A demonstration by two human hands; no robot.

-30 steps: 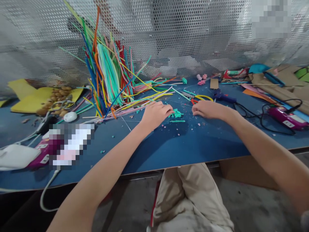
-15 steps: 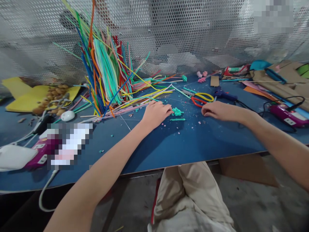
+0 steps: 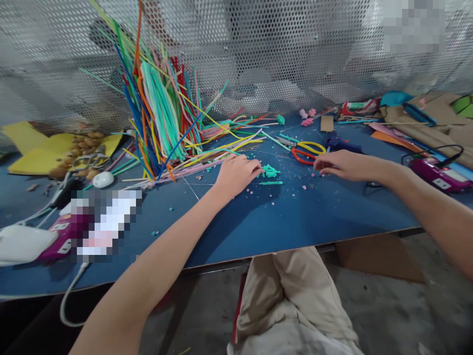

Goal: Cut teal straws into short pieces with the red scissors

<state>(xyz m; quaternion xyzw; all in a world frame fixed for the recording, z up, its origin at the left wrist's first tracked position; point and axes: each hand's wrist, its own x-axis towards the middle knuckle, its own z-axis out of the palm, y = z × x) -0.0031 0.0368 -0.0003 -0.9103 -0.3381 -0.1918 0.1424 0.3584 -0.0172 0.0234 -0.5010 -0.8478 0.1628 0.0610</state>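
Note:
My left hand rests on the blue table with its fingers bent together, their tips at the left edge of a small pile of green cut pieces. What they pinch, if anything, is hidden. Just in front of the pile lies a short green fuzzy piece on a thin wire that runs left toward my left arm. Over on the right, my right hand is held low with loosely curled fingers and the thumb apart; nothing shows in it. Beside its fingertips are the red handle of one tool and yellow-handled pliers.
Colourful pipe cleaners stand bundled at the back left. A dark blue glue gun lies behind my right hand. Pink fuzzy clusters sit near the perforated metal panel. Purple power strips and a phone flank the work area.
My right hand has shifted slightly right, away from the red handle, and its fingers have loosened. My left hand stays beside the green pieces.

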